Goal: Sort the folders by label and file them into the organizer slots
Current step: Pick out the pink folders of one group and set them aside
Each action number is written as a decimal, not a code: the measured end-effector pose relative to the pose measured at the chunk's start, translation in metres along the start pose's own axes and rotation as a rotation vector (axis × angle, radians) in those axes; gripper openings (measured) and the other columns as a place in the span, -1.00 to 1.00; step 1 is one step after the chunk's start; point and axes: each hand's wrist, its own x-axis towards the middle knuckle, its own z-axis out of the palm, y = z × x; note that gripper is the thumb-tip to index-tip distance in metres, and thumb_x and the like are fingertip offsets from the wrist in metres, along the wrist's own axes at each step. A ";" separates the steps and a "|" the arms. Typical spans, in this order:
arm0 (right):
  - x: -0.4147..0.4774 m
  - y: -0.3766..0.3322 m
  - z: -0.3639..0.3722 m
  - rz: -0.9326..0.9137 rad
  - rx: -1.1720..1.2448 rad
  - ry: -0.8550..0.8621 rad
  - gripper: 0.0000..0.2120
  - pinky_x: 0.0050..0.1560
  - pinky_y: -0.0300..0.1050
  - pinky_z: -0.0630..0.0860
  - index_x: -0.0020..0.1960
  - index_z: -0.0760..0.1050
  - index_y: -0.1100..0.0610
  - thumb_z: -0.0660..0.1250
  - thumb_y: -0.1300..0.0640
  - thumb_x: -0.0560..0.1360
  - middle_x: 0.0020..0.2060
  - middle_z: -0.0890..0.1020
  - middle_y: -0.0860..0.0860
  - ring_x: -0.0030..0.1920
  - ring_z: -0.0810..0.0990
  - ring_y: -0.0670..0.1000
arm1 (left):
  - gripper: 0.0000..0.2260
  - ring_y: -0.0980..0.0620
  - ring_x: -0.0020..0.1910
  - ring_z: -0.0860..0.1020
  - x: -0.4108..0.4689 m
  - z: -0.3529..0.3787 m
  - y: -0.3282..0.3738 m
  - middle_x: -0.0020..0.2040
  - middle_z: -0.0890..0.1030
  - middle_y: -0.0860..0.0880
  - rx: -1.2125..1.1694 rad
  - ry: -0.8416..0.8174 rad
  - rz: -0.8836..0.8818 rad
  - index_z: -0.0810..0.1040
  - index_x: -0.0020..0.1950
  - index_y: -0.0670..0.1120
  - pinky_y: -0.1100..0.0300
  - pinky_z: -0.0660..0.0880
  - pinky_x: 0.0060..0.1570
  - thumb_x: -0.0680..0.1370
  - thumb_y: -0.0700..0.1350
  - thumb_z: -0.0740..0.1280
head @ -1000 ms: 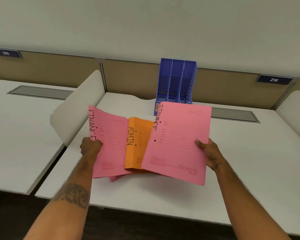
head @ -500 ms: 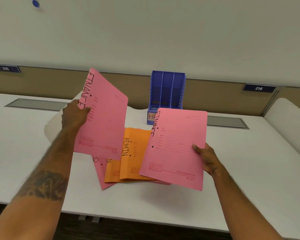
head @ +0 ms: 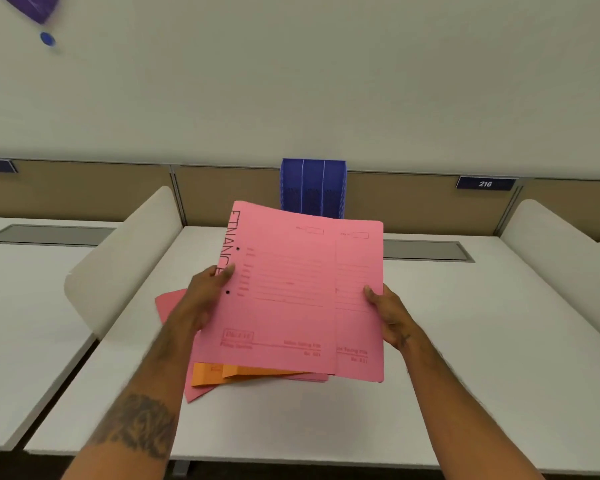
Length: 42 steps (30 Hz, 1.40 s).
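Two pink folders overlap in front of me above the desk. The top one reads FINANCE along its left edge; my left hand grips that edge. The second pink folder sticks out to the right from beneath it, with my right hand holding its right edge. Below them on the desk lie orange folders and another pink folder, mostly hidden. The blue three-slot organizer stands upright at the back of the desk; its lower part is hidden by the held folders.
White curved dividers stand at the left and right of the white desk. A grey cable flap lies behind the folders to the right. A sign reading 216 hangs on the tan back panel.
My left hand brought its FINANCE folder down and right, laying it over the pink folder in my right hand. The orange ADMIN folders are now mostly covered.
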 end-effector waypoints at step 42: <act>0.006 -0.035 -0.156 0.046 -0.314 0.368 -0.68 0.09 0.22 0.58 0.23 0.44 0.14 0.11 -0.05 0.65 0.07 0.63 0.13 0.03 0.64 0.20 | -0.70 -0.02 0.04 0.68 0.010 0.236 -0.036 0.13 0.69 -0.01 0.189 -0.397 0.053 0.50 0.37 0.02 0.23 0.59 -0.24 0.63 -0.07 0.30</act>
